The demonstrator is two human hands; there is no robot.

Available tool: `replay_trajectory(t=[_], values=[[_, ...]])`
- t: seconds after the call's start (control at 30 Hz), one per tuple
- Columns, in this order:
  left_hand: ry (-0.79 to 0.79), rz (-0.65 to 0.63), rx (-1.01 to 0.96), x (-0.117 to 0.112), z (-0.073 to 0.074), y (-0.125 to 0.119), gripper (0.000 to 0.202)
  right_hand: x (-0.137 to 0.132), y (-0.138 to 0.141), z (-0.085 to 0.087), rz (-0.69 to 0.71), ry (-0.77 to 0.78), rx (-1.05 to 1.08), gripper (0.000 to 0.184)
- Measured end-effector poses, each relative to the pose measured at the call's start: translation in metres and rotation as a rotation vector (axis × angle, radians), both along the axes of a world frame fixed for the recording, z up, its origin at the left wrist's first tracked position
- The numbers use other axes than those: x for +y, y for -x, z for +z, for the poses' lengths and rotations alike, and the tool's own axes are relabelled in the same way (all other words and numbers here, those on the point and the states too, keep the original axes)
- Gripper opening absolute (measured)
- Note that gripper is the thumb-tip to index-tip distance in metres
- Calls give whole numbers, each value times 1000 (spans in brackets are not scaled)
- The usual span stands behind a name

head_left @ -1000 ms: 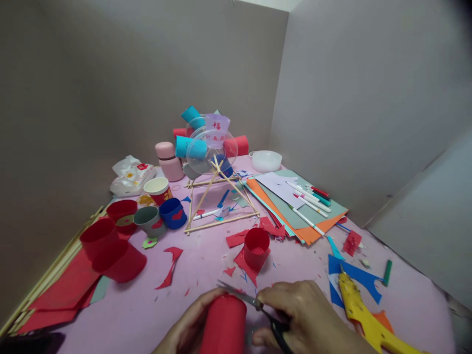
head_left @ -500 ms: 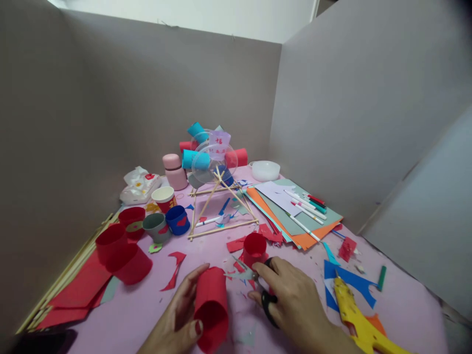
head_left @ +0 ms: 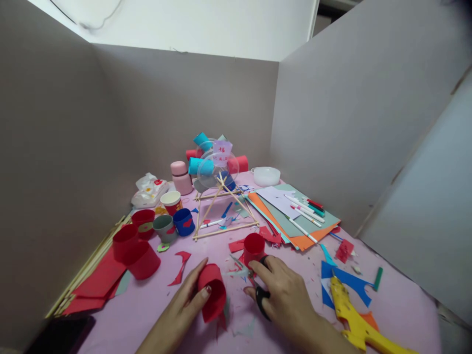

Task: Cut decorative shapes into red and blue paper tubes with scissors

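Closed around the side of a red paper cup (head_left: pixel 213 290) is my left hand (head_left: pixel 190 297), its thumb at the rim; the cup lies tilted with its mouth toward me. My right hand (head_left: pixel 282 290) grips scissors (head_left: pixel 262 297) by their black handles, blades pointing left over the paper scraps. Just beyond the scissors another red cup (head_left: pixel 254 248) stands upright. To the left are more red cups (head_left: pixel 140 260), a grey cup (head_left: pixel 164 228) and a blue cup (head_left: pixel 183 222) with red hearts. A curved red scrap (head_left: pixel 181 268) lies near my left hand.
A stick frame (head_left: pixel 224 228) bears a wheel of clear discs and coloured cups (head_left: pixel 201 166). On the right lie coloured sheets (head_left: pixel 306 236) with markers (head_left: pixel 308 209) and a yellow glue gun (head_left: pixel 348 312). Red paper (head_left: pixel 98 285), bundled sticks and a dark phone (head_left: pixel 61 337) sit at left.
The view has tilted upward and shifted slightly. My left hand has turned the red cup, which now looks shorter, with its thumb nearer the rim. The scissors stay in my right hand.
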State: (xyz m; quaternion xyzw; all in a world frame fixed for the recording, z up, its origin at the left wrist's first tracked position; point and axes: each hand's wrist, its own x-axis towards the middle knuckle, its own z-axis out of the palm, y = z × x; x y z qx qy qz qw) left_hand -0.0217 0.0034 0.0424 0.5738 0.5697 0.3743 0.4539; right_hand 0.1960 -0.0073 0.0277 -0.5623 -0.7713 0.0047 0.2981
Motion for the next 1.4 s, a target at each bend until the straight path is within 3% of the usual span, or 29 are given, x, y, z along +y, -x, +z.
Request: replay_trajectory(t=[0.3, 0.53, 0.63, 0.77, 0.97, 1.07, 1.23, 1.3, 1.4], values=[[-260, 21, 111, 5, -10, 7, 48, -2, 4, -4, -37, -156, -106, 45], [-642, -95, 504, 2, -16, 5, 28, -1, 7, -9, -30, -446, -142, 43], [-712, -133, 605, -3, -16, -1, 27, -4, 10, -9, -32, -499, -134, 40], [-690, -136, 568, -9, -12, -9, 17, -8, 16, -9, -14, -556, -125, 42], [-552, -109, 336, -13, -5, -14, 16, -10, 19, -7, 14, -603, -99, 42], [-497, 41, 209, -10, -6, -5, 16, -9, 17, -4, -6, -618, -94, 39], [-364, 434, 144, 3, -5, 22, 29, -7, 13, -4, 21, -537, -69, 32], [-337, 444, 164, 8, -2, 28, 29, -7, 11, -7, 53, -448, -4, 28], [-293, 338, 186, 11, 1, 27, 42, -6, 9, -12, 81, -312, 110, 34]])
